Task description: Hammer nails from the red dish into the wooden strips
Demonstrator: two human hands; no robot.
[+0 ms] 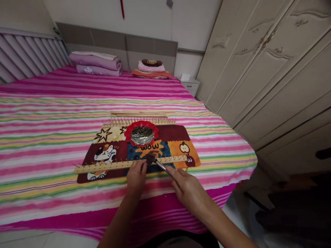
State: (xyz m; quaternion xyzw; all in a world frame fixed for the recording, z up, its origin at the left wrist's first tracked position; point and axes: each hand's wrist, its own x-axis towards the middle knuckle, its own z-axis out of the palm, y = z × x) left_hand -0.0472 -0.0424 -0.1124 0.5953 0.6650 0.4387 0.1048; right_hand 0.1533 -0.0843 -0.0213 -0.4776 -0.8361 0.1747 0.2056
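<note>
My right hand (184, 184) is wrapped round the handle of a hammer (162, 166). The dark hammer head lies over a long wooden strip (103, 167), close to my left fingers. My left hand (136, 174) is closed at the strip's near side, fingertips pinched beside the hammer head; what they hold, if anything, is hidden. Nails stand upright in a row along the strip, which lies across a patterned mat (178, 136). Just beyond it, a red scalloped bowl (127, 135) holds a heap of loose nails (141, 135).
Behind the bowl lie more wooden strips (107, 123) bristling with nails, and plain strips (139, 113) farther back. A striped sheet (46, 137) covers the bed. Folded bedding (97, 63) sits by the headboard (108, 43). A wardrobe (258, 65) stands on the right.
</note>
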